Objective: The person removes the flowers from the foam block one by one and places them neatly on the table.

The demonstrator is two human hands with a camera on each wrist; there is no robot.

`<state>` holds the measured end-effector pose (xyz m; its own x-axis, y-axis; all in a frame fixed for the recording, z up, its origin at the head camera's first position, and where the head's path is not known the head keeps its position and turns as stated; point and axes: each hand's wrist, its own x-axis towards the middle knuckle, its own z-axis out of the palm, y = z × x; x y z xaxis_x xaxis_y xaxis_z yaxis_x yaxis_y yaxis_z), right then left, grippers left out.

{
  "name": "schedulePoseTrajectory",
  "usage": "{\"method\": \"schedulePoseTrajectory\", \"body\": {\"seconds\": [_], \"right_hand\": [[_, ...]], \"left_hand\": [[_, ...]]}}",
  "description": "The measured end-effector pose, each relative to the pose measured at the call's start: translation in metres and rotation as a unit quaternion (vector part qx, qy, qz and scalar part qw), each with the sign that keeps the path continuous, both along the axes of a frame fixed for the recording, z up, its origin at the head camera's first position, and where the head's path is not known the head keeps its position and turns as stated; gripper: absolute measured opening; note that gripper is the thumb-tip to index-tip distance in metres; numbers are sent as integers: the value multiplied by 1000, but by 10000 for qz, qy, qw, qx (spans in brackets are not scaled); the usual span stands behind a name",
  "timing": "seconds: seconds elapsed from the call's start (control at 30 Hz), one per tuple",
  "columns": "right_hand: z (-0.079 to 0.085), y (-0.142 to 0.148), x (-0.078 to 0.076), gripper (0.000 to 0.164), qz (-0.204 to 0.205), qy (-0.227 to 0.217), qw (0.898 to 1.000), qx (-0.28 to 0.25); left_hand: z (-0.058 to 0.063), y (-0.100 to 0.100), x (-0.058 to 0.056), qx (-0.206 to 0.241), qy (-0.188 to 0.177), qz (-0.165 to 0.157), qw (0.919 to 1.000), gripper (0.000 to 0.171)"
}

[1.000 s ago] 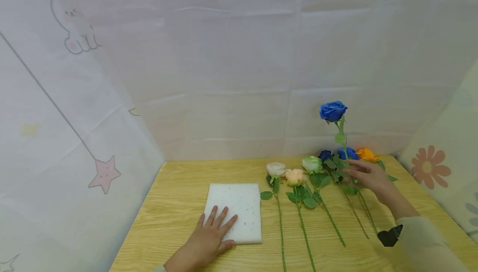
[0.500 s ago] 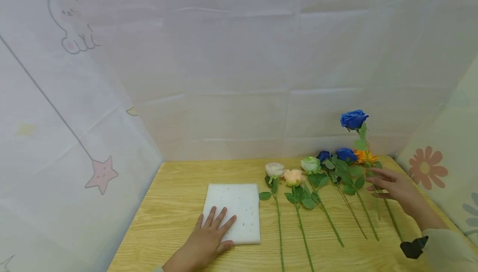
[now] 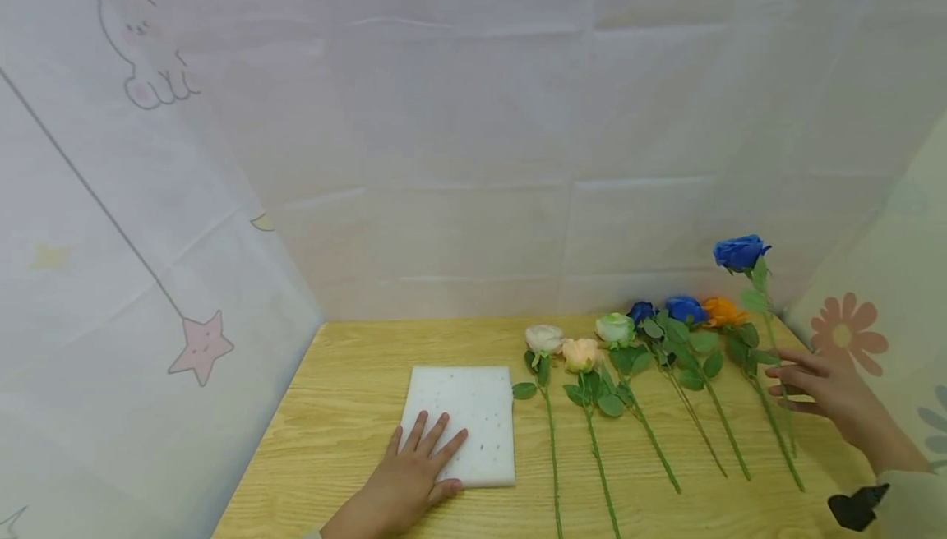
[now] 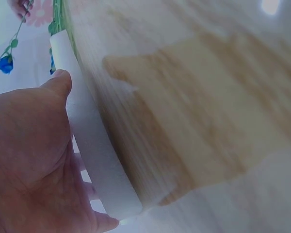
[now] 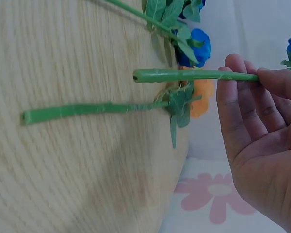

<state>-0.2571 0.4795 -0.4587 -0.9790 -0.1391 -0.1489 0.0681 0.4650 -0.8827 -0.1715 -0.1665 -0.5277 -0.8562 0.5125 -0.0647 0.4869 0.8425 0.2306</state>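
Note:
My right hand (image 3: 832,395) pinches the green stem of a blue rose (image 3: 741,253) between thumb and fingers, holding it upright above the table's right side. In the right wrist view the cut stem end (image 5: 155,75) points out past the fingers, clear of the tabletop. My left hand (image 3: 410,469) lies flat with fingers spread on a white foam block (image 3: 473,407). The left wrist view shows that hand along the edge of the block (image 4: 94,136), with the held blue rose (image 4: 6,64) far off at the upper left.
Several roses lie in a row on the wooden table (image 3: 340,375): a cream rose (image 3: 544,339), a peach rose (image 3: 581,354), a pale green rose (image 3: 616,329), dark blue and blue roses (image 3: 685,309), and an orange rose (image 3: 722,312). A cloth backdrop (image 3: 459,235) rises behind.
My right hand has carried the blue rose rightward and a little lower, past the orange rose, whose stem now shows fully. The left hand stays on the foam block.

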Motion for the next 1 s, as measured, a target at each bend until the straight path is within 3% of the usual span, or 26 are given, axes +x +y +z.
{"method": "schedulePoseTrajectory", "body": {"seconds": [0.2, 0.4, 0.77, 1.0], "right_hand": [[-7, 15, 3, 81, -157, -61, 9986, 508], [-13, 28, 6, 86, -502, -271, 9973, 456], [-24, 48, 3, 69, -809, -466, 9935, 659], [-32, 58, 0, 71, -969, -789, 9902, 618]], "left_hand": [[2, 0, 0, 11, -10, -4, 10000, 69], [1, -1, 0, -9, -14, -31, 10000, 69], [-2, -1, -1, -5, -17, -7, 10000, 69], [-4, -1, -1, -19, 41, 11, 10000, 69]]}}
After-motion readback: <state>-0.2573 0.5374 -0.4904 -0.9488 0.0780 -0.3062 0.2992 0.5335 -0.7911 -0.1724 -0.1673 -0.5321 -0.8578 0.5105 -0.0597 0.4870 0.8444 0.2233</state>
